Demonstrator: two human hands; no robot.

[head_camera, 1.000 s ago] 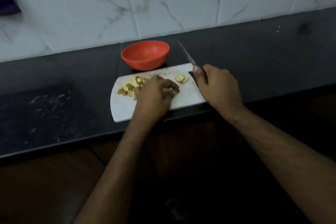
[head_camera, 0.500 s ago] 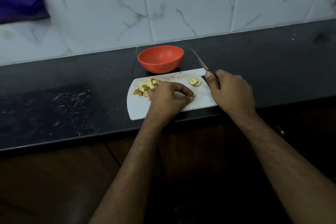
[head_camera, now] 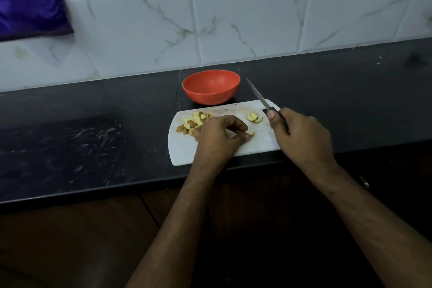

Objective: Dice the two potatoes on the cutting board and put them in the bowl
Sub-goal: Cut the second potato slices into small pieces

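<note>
Here the left hand [head_camera: 216,139] covers part of the diced pile [head_camera: 192,121] on the board [head_camera: 184,152], fingertips pinching a small potato piece [head_camera: 251,133]. The right hand [head_camera: 301,138] wraps the knife [head_camera: 258,94], hiding most of its handle, blade raised. A sliced bit [head_camera: 254,117] lies between the hands. The bowl [head_camera: 211,87] stands behind, contents unseen. Dark counter [head_camera: 70,142], marbled tiles [head_camera: 233,18]; a purple cloth [head_camera: 28,0] is cropped.

Pale diced potato pieces [head_camera: 193,122] lie heaped on the white cutting board [head_camera: 184,152], behind it an empty orange bowl [head_camera: 211,86].
</note>
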